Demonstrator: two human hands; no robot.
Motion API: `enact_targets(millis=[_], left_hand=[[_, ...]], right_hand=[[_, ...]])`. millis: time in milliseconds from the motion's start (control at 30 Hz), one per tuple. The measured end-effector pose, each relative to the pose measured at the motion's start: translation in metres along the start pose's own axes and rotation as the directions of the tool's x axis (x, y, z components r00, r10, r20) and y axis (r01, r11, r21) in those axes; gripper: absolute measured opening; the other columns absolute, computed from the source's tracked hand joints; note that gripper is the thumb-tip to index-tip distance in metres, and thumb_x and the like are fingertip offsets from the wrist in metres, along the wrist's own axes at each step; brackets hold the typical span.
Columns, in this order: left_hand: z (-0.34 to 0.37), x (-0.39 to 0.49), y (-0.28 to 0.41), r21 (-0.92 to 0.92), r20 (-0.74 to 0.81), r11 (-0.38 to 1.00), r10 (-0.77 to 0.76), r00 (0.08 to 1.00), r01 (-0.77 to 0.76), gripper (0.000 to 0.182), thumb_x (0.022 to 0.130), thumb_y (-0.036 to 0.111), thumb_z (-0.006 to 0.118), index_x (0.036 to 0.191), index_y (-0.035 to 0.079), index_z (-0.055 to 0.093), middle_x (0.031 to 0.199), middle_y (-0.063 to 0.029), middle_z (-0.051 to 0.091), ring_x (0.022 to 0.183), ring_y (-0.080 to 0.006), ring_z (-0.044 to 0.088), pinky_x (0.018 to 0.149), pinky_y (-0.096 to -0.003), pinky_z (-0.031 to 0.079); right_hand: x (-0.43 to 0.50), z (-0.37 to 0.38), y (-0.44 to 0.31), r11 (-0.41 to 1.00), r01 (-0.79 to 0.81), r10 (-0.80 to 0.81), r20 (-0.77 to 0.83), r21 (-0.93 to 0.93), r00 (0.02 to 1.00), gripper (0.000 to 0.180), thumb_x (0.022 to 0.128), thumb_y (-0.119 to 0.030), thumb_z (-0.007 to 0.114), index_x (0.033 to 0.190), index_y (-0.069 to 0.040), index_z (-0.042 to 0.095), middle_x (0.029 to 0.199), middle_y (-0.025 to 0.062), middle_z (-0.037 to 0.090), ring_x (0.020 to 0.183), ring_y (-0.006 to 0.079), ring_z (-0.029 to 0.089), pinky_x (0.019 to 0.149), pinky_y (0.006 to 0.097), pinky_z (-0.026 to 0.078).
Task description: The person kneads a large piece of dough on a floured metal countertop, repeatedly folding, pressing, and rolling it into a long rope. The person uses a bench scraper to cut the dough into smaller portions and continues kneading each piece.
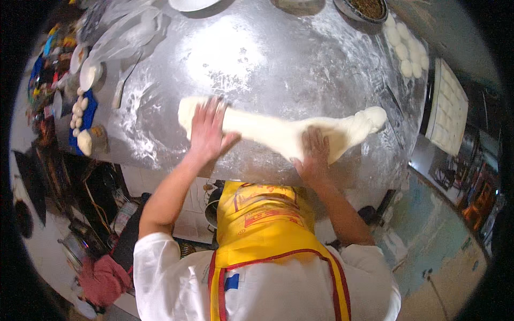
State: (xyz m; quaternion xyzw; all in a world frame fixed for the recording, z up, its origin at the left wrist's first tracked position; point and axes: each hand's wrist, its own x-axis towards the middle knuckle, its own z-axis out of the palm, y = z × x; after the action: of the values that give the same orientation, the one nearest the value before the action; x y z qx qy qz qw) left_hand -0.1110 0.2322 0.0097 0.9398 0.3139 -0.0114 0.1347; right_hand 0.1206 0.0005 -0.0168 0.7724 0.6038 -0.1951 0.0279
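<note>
A long, uneven strip of pale dough (pixel 261 126) lies sideways across a floured metal worktop (pixel 249 80). My left hand (pixel 209 130) rests flat on its left end, fingers pointing away from me and thumb spread. My right hand (pixel 315 154) presses on the wider, thinner part right of the middle, palm down; it looks slightly blurred. Beyond my right hand the strip narrows and ends in a thick, folded lump. Neither hand is closed around the dough.
Dough balls (pixel 406 50) sit at the back right, near a bowl of dark filling (pixel 365 9). A tray of dough pieces (pixel 447 108) stands at the right. A spatula or knife (pixel 120 90), a white bowl (pixel 90 75) and small dough balls on a blue cloth (pixel 89 116) lie left.
</note>
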Motion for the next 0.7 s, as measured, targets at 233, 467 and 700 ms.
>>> enact_targets(millis=[233, 467, 700], left_hand=[[0.036, 0.124, -0.030, 0.128, -0.054, 0.988, -0.084, 0.995, 0.090, 0.078, 0.097, 0.063, 0.043, 0.152, 0.006, 0.039, 0.156, -0.0200, 0.037, 0.148, -0.0362, 0.030, 0.123, -0.0549, 0.016], [0.005, 0.069, -0.043, 0.003, 0.034, 0.990, 0.139, 0.990, -0.139, 0.101, 0.082, 0.074, 0.058, 0.145, -0.003, 0.042, 0.147, -0.0268, 0.044, 0.139, -0.0412, 0.039, 0.120, -0.0530, 0.024], [0.004, 0.052, -0.069, 0.120, 0.282, 0.985, 0.089, 0.955, -0.127, 0.085, 0.078, 0.046, 0.078, 0.144, 0.004, 0.046, 0.144, -0.0228, 0.047, 0.136, -0.0390, 0.042, 0.118, -0.0519, 0.029]], right_hand=[[0.220, -0.040, 0.108, 0.995, -0.036, -0.011, -0.474, -0.089, 0.881, 0.061, 0.100, -0.047, 0.049, 0.145, -0.006, 0.047, 0.150, 0.0223, 0.045, 0.133, 0.0435, 0.045, 0.112, 0.0523, 0.036], [0.072, 0.022, 0.063, 0.999, -0.052, 0.047, -0.515, 0.004, 0.856, 0.064, 0.094, -0.047, 0.058, 0.142, -0.005, 0.053, 0.149, 0.0223, 0.046, 0.139, 0.0404, 0.042, 0.116, 0.0562, 0.028], [0.179, -0.021, 0.179, 0.992, 0.020, -0.058, -0.320, -0.122, 0.945, 0.067, 0.095, -0.051, 0.056, 0.144, -0.005, 0.050, 0.145, 0.0191, 0.052, 0.132, 0.0370, 0.049, 0.112, 0.0520, 0.036]])
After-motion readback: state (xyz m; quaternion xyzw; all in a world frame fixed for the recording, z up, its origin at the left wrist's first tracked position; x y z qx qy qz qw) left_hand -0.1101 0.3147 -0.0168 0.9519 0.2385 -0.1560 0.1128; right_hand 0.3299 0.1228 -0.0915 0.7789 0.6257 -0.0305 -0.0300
